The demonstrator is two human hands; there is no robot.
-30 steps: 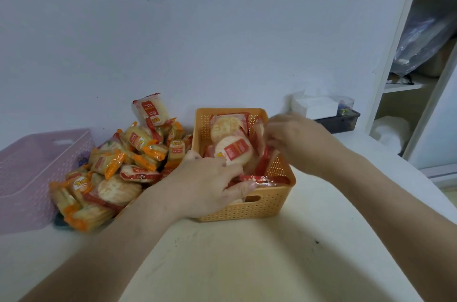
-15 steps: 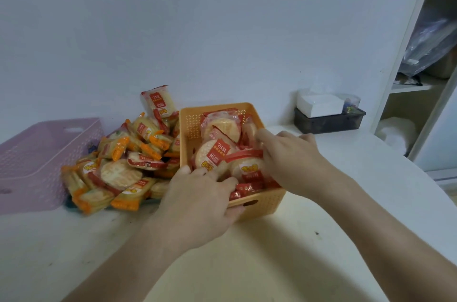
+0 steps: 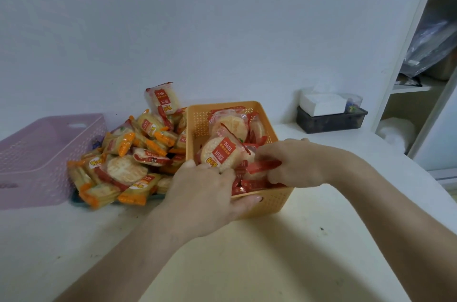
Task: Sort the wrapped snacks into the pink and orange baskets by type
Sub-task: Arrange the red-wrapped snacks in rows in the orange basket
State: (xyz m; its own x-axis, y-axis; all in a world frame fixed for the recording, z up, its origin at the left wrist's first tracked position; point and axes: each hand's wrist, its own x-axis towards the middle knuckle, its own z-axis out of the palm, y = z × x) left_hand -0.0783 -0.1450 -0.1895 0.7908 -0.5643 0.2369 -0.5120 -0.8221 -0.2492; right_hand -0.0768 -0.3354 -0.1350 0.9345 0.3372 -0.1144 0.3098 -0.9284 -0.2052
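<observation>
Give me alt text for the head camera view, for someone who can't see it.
Two hands work in an orange basket of wrapped snacks: the right hand pinches a red-wrapped snack, the left hand grips the basket's near edge. A mixed snack pile and a pink basket sit to the left.
</observation>
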